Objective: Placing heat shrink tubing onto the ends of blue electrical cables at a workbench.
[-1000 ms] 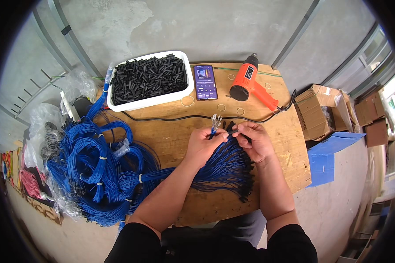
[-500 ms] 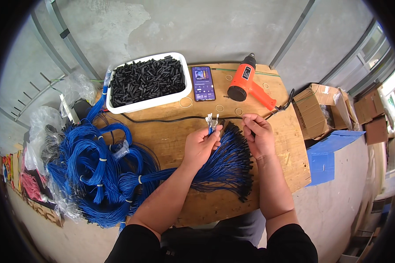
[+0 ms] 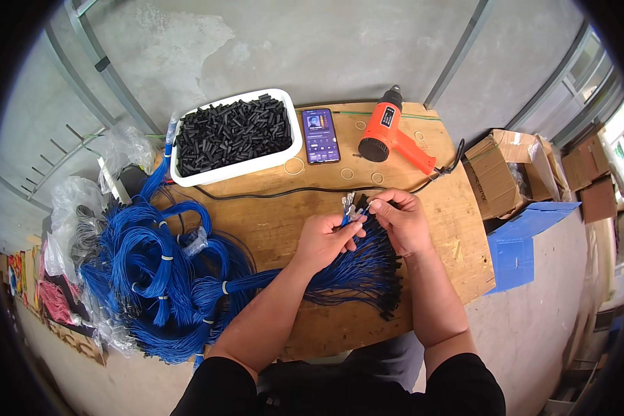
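My left hand [image 3: 324, 241] is closed around a small bunch of blue wires, whose bare metal terminals [image 3: 349, 201] stick up past the thumb. Right beside it, my right hand [image 3: 403, 223] pinches at the end of one wire by that bunch. Whether a black sleeve is also between these fingertips is too small to tell. Beneath both hands a bundle of blue wires [image 3: 340, 277] fans out to the right, many ends carrying black sleeves [image 3: 391, 298]. A white plastic tub [image 3: 297, 142] beyond my left hand is full of short black tubes [image 3: 232, 135].
Coiled blue wire bundles [image 3: 149, 270] cover the table's left side. At the back lie a phone [image 3: 321, 136], an orange heat gun [image 3: 388, 132] and several rubber bands. A black cord [image 3: 256, 196] crosses the wooden table [image 3: 457, 229]. Cardboard boxes [image 3: 496, 173] stand to the right.
My right hand has moved left and slightly down to meet the terminals at my left hand. The bunch in my left hand has shifted slightly right and down.
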Demonstrator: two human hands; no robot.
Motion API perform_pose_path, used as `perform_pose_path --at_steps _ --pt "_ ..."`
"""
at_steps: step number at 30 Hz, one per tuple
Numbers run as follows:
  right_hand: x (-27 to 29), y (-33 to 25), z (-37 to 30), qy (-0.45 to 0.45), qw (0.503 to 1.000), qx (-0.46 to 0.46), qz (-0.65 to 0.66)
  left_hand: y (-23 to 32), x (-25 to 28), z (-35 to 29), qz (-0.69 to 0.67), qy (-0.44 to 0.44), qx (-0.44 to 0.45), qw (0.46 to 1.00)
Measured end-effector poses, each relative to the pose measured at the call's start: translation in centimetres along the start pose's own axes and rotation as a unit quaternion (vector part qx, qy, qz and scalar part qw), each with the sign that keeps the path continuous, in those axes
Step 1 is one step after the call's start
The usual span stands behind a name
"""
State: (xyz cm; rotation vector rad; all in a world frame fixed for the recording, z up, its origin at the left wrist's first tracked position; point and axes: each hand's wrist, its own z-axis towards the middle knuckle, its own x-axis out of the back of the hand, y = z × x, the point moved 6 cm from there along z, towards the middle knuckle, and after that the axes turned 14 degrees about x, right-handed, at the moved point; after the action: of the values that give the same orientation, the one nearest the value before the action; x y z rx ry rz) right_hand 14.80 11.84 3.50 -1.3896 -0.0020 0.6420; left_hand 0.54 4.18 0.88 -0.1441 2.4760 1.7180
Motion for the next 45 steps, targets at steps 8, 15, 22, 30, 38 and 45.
perform_pose_path --at_steps 8,15,22,30,38,45 --pt "-0.7 0.4 -0.3 -0.009 1.0 -0.017 0.015 0.0 0.6 0.3 -0.084 0.039 -0.036 0.995" --pt "-0.6 0.6 -0.4 -0.023 0.999 -0.019 -0.021 -0.4 1.2 0.8 -0.127 0.053 -0.021 0.99" --pt "-0.5 0.6 -0.3 -0.023 0.999 -0.03 -0.028 -0.3 1.1 0.9 -0.118 0.055 -0.03 0.991" --pt "1.6 1.5 1.0 0.062 0.967 -0.089 0.229 -0.6 1.5 1.0 -0.162 0.073 -0.017 0.984" --pt "2.6 1.8 1.0 0.161 0.962 -0.08 0.207 -0.7 1.7 1.1 -0.173 0.076 -0.01 0.982" --pt "3.0 2.3 0.9 0.143 0.928 -0.107 0.326 -0.8 1.6 1.3 -0.167 0.068 -0.008 0.983"
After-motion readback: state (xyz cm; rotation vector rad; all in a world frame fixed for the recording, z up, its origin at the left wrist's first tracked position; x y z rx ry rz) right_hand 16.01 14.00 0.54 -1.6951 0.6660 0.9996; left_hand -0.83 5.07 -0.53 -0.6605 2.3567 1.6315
